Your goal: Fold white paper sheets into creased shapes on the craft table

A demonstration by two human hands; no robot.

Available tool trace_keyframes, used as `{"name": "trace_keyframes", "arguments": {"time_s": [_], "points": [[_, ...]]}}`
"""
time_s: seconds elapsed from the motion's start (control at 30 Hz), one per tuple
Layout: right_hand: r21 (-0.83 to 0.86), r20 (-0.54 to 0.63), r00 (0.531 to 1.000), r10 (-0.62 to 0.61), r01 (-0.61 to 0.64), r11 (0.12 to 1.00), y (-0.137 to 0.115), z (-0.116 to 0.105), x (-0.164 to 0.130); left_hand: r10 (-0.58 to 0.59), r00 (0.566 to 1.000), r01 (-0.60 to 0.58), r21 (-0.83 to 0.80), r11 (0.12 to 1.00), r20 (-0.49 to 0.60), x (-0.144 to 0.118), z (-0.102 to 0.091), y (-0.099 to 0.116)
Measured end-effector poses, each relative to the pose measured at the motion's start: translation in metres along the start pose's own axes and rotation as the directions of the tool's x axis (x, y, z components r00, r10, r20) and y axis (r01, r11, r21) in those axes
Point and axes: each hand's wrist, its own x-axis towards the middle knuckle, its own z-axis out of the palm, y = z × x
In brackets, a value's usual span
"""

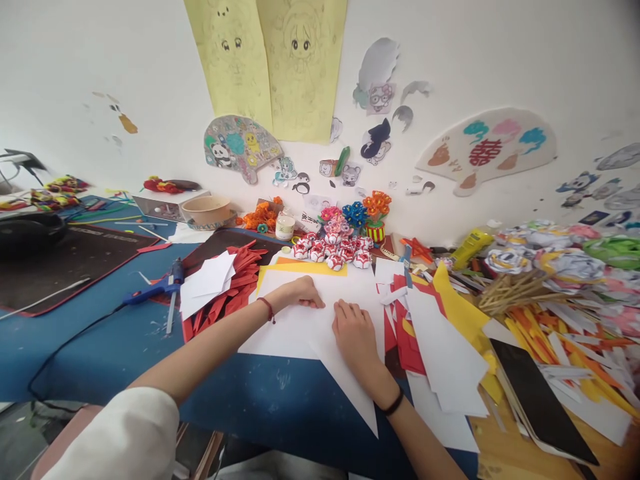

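Now left hand (303, 293), right hand (354, 332) flat, fingers loosely curled, pressing white paper sheet (295, 327), gripping nothing.

A single head-worn camera is looking forward and down — from close above the blue-covered craft table (100, 347) — and facing a white wall hung with paper cut-outs (500, 60), both forearms reaching in from the bottom edge.
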Motion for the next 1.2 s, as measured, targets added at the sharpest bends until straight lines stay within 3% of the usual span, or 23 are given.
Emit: {"name": "trace_keyframes", "arguments": {"time_s": [0.17, 0.4, 0.8, 1.2], "points": [[0.021, 0.004, 1.000, 0.004, -0.004, 1.000, 0.001, 0.000, -0.001, -0.022, 1.000, 0.022, -0.022, 1.000, 0.005, 0.002, -0.003, -0.002], [0.040, 0.002, 1.000, 0.010, -0.010, 0.999, 0.001, 0.003, -0.002, -0.030, 1.000, 0.030, 0.010, 1.000, -0.006, -0.001, -0.017, -0.024], [0.074, -0.019, 1.000, 0.017, -0.015, 0.997, 0.002, 0.006, -0.003, -0.099, 0.994, 0.104, 0.133, 0.986, -0.048, -0.025, -0.056, -0.063], [0.072, -0.026, 0.999, 0.020, -0.018, 0.997, -0.001, 0.006, -0.002, -0.128, 0.989, 0.147, 0.332, 0.932, -0.078, -0.044, -0.071, -0.062]]}}
